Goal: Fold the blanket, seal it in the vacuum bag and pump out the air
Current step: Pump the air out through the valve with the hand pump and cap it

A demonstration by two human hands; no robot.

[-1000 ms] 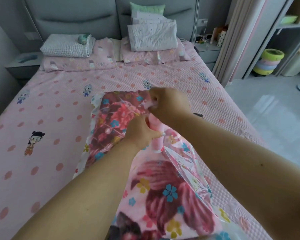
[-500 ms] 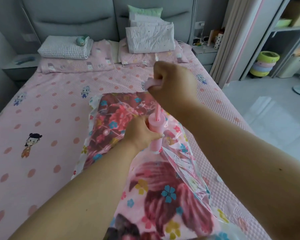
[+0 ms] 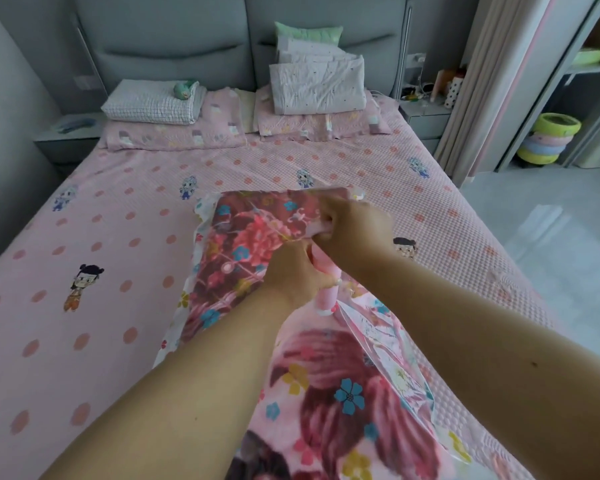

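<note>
Pink plastic fills both my fists: my left hand (image 3: 297, 271) is wrapped around the barrel of the hand pump (image 3: 327, 284), and my right hand (image 3: 352, 225) is clenched around its handle, sitting right on top of the barrel. The pump stands nearly upright, its foot planted on the vacuum bag (image 3: 392, 344). Inside the clear film lies the folded floral blanket (image 3: 329, 393), running from my wrists back toward me and on past my hands. The bag's far edge ends short of the middle of the bed (image 3: 125, 244); its left edge shows a thin white border against the spotted sheet. Wide open sheet spreads to my left, a narrower strip to my right before the mattress edge drops to the floor (image 3: 548, 258). Pillows (image 3: 317, 88) are stacked well apart, against the headboard.
</note>
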